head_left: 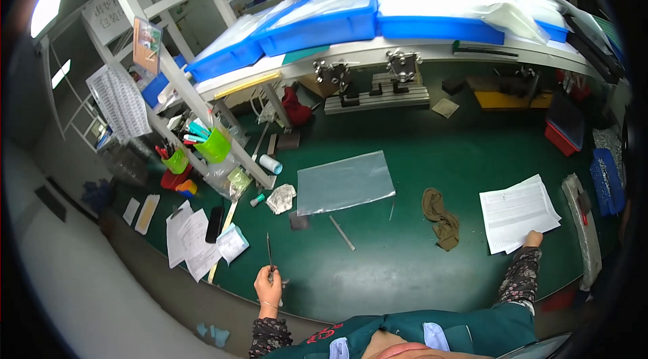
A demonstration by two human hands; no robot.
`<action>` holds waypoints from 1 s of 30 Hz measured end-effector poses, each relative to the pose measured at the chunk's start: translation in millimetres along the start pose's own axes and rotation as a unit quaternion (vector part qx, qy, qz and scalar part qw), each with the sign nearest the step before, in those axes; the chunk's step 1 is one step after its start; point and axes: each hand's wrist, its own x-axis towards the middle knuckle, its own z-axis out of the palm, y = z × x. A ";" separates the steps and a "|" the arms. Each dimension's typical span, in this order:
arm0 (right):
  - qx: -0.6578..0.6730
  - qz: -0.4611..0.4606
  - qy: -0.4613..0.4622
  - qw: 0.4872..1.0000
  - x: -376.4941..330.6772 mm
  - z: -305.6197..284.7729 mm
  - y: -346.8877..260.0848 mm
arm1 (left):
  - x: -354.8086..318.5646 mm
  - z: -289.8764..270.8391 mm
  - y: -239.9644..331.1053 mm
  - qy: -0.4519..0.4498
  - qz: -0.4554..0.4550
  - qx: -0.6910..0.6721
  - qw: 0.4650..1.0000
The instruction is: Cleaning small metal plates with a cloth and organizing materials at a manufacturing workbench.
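Observation:
My left hand (268, 286) rests near the front edge of the green table (405, 264) and grips a thin dark rod-like tool (268, 252) that points away from me. My right hand (532, 240) reaches out to the right and pinches the near edge of a stack of white printed papers (518, 210). A clear plastic bag (344, 181) lies flat mid-table, apart from both hands. A thin metal strip (341, 232) lies just in front of the bag, and an olive-brown cloth (441, 217) sits between bag and papers.
Blue trays (324, 24) under plastic sheeting line the upper shelf. Metal fixtures (374, 85) stand at the back. Green cups of pens (212, 145) hang on the white frame at left. Loose papers (192, 237) lie front left; a red bin (560, 137) and blue tray (607, 180) sit at right.

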 end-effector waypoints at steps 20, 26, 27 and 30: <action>-0.418 -0.383 -0.353 0.744 -427.9 314.1 -232.0 | -60.3 -23.2 -62.4 -0.063 -0.105 0.027 0.992; -0.532 -0.249 -0.290 0.756 -452.6 354.7 -246.7 | -36.6 -49.4 -89.1 -0.098 -0.018 0.041 0.994; -0.534 -0.250 -0.285 0.755 -447.5 358.8 -242.3 | -31.9 -51.3 -93.9 -0.099 -0.018 0.036 0.994; -0.400 -0.310 -0.348 0.789 -422.0 360.9 -231.9 | -11.9 -50.1 -108.7 -0.114 -0.013 0.001 0.993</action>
